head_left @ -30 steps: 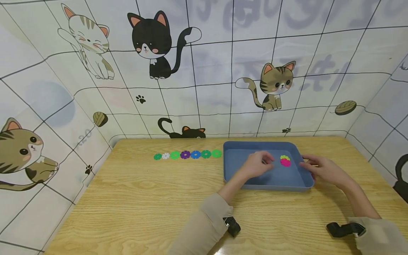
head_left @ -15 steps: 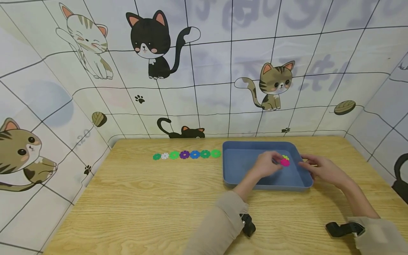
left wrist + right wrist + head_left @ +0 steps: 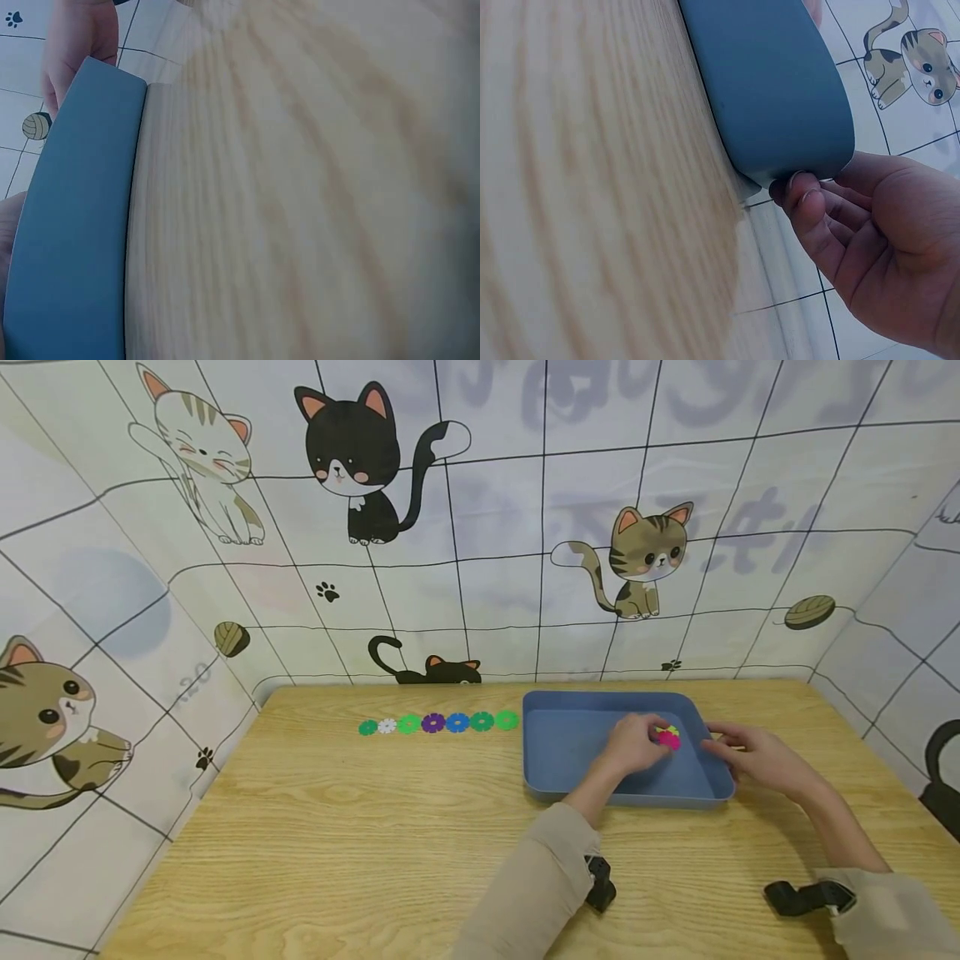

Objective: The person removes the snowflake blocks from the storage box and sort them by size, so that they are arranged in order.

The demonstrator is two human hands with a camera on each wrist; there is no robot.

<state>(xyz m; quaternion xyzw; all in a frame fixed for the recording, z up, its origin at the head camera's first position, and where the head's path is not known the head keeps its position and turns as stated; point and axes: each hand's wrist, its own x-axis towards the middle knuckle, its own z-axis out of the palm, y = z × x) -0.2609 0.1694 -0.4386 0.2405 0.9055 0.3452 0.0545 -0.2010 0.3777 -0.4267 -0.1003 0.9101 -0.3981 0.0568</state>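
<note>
In the head view my left hand (image 3: 637, 743) reaches into a blue tray (image 3: 570, 760). Its thumb and fingertips are at a pink flower-shaped disc (image 3: 669, 741) and a yellow one (image 3: 670, 729) behind it, partly covering both; whether they pinch a disc is hidden. My right hand (image 3: 757, 758) grips the tray's right wall, thumb at the rim. From the right wrist, curled fingers (image 3: 810, 206) of that hand press the outside of the tray's corner. The left wrist view shows mostly the tray's outer wall (image 3: 75, 225), which hides most of the left hand.
Left of the tray, several flower-shaped discs lie in a row on the wooden table (image 3: 337, 827), among them a purple disc (image 3: 433, 722), a blue disc (image 3: 457, 722) and a white disc (image 3: 387, 726). A cat-patterned cloth (image 3: 495, 527) hangs behind the table.
My left hand has moved right across the tray to the pink and yellow discs. The right hand stays at the tray's right wall, and the disc row has not changed.
</note>
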